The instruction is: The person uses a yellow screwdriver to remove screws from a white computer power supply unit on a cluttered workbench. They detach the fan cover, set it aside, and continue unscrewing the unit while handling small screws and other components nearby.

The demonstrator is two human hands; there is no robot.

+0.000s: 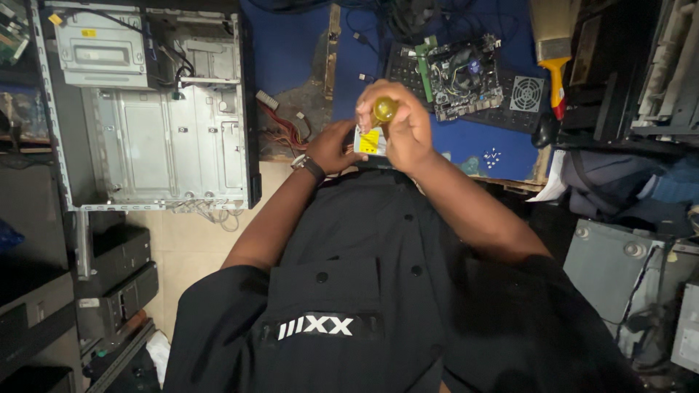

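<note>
**Screwdriver over a small metal part**

Upper left of the frame, an open computer case (156, 109) lies gutted. Upper centre, a motherboard (466, 76) sits on the blue table (291, 44). Centre frame, left hand (333, 145) grips a small metal part (370, 142); right hand (404, 127) closes round the yellow-handled screwdriver (384, 109).

I see a translucent amber plastic screwdriver handle (385, 109), glossy, in my right hand (405, 129). The small drive (370, 142) beneath it carries a yellow paper label. The open computer case (164, 124) is bare matt grey sheet metal. The surface (298, 44) wears a matt blue cover. The paintbrush (551, 51) has a glossy yellow handle. My black shirt (364, 276) is matt cloth.
</note>
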